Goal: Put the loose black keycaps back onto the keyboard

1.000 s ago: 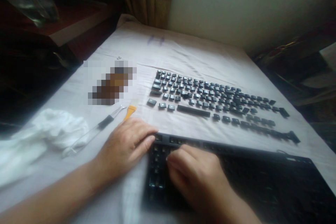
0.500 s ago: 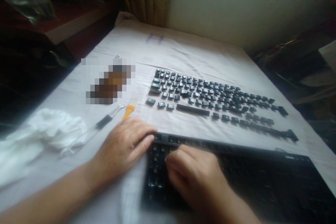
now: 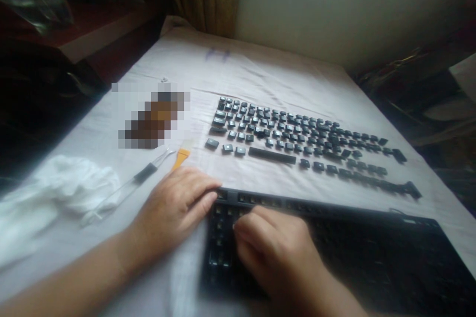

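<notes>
Left hand (image 3: 180,200) touches one keyboard's (image 3: 372,252) far-left corner, grip unclear. Right hand (image 3: 273,240) is curled closed, contents hidden. One spacebar (image 3: 272,155) lies apart.

Keycaps (image 3: 293,137) behind the keyboard (image 3: 372,252)

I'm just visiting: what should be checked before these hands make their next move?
1. Left hand touching the far left corner of the keyboard: ok.
2. Right hand over the keyboard, fingers curled: ok.
3. Anything in the right hand's grip: cannot tell; the fingers hide it.
4. Loose keycaps laid out beyond the keyboard: ok.
5. Wire tool off the keyboard: ok.
6. Keyboard's right half readable: not ok, too dark.
</notes>
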### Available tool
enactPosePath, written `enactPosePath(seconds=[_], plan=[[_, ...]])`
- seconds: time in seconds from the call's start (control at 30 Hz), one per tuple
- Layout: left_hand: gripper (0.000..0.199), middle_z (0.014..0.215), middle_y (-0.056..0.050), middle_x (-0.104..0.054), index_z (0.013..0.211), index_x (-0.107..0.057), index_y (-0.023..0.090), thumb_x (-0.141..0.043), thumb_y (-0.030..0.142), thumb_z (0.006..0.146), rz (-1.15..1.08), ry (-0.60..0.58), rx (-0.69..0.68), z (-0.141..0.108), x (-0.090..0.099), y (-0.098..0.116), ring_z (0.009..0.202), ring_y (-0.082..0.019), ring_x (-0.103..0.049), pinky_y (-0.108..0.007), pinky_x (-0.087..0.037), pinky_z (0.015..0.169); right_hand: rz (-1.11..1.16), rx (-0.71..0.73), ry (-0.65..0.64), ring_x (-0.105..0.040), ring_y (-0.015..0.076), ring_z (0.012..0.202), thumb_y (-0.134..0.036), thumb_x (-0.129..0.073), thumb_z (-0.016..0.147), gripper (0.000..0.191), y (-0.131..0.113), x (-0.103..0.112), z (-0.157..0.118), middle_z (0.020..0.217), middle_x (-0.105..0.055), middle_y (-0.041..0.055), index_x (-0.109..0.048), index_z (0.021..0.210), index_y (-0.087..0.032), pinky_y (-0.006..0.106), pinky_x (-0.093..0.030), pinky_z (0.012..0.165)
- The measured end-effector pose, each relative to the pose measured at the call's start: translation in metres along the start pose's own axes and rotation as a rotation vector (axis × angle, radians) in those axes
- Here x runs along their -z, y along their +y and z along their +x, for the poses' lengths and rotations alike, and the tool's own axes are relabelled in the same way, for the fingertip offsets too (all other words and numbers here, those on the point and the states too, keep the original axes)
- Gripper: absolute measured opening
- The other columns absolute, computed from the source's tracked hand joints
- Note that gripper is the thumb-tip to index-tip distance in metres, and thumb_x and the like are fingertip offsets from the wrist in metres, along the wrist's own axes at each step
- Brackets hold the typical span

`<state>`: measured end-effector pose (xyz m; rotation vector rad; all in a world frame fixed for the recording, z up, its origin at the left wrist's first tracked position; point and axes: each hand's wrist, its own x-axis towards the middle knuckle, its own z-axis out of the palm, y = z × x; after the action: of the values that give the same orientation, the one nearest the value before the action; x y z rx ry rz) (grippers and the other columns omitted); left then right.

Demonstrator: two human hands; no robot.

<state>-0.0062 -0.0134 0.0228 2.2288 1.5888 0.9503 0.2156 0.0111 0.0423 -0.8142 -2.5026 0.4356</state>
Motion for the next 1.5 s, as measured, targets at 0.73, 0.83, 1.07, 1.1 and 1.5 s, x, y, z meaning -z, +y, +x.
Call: enactPosePath(seconds=[0.73,0.83,1.07,1.1,1.5], plan=[[0.018,0.100,-0.002,-0.073,0.109,-0.067,0.020,-0.054,0.028,0.099,0.006,-0.001,-0.038,0.000,0.001,-0.002,0.096,-0.018,-0.066,-0.032,-0.050,0.089,0.149,-0.150,0.156,-0.063,0.0093,0.055,-0.008,-0.057,0.085,0.016,0.007,0.025,0.006,0.065,-0.068,-0.0020,-0.067,0.077,-0.019,0.017,-0.046,0.055],[0.020,0.102,-0.003,-0.073,0.109,-0.067,0.020,-0.053,0.030,0.100,0.007,-0.007,-0.038,0.000,0.000,-0.003,0.097,-0.018,-0.065,-0.033,-0.050,0.089,0.155,-0.223,0.196,-0.067,0.0099,0.056,-0.010,-0.059,0.084,0.014,0.010,0.035,0.005,0.067,-0.071,-0.0024,-0.068,0.080,-0.020,0.016,-0.048,0.054],[0.020,0.103,-0.002,-0.072,0.112,-0.066,0.021,-0.053,0.031,0.100,0.016,-0.026,-0.035,-0.001,-0.001,-0.005,0.099,-0.018,-0.065,-0.034,-0.049,0.090,0.149,-0.109,0.090,-0.067,0.0101,0.059,-0.008,-0.056,0.086,0.015,0.006,0.043,-0.001,0.069,-0.070,-0.0002,-0.068,0.084,-0.019,0.016,-0.049,0.054],[0.020,0.104,-0.002,-0.072,0.112,-0.066,0.021,-0.053,0.031,0.100,0.015,-0.028,-0.032,-0.001,-0.001,-0.005,0.099,-0.018,-0.065,-0.034,-0.049,0.090,0.146,-0.080,0.095,-0.066,0.0100,0.060,-0.007,-0.056,0.086,0.016,0.006,0.044,-0.001,0.069,-0.069,0.0000,-0.067,0.085,-0.018,0.016,-0.049,0.054],[0.020,0.105,-0.001,-0.072,0.113,-0.065,0.023,-0.054,0.032,0.099,0.007,-0.024,-0.014,-0.004,-0.001,-0.006,0.101,-0.018,-0.064,-0.033,-0.048,0.092,0.072,0.065,0.171,-0.054,0.0107,0.053,-0.002,-0.060,0.084,0.017,0.019,0.022,-0.009,0.063,-0.062,0.0005,-0.064,0.079,-0.017,0.022,-0.042,0.052]])
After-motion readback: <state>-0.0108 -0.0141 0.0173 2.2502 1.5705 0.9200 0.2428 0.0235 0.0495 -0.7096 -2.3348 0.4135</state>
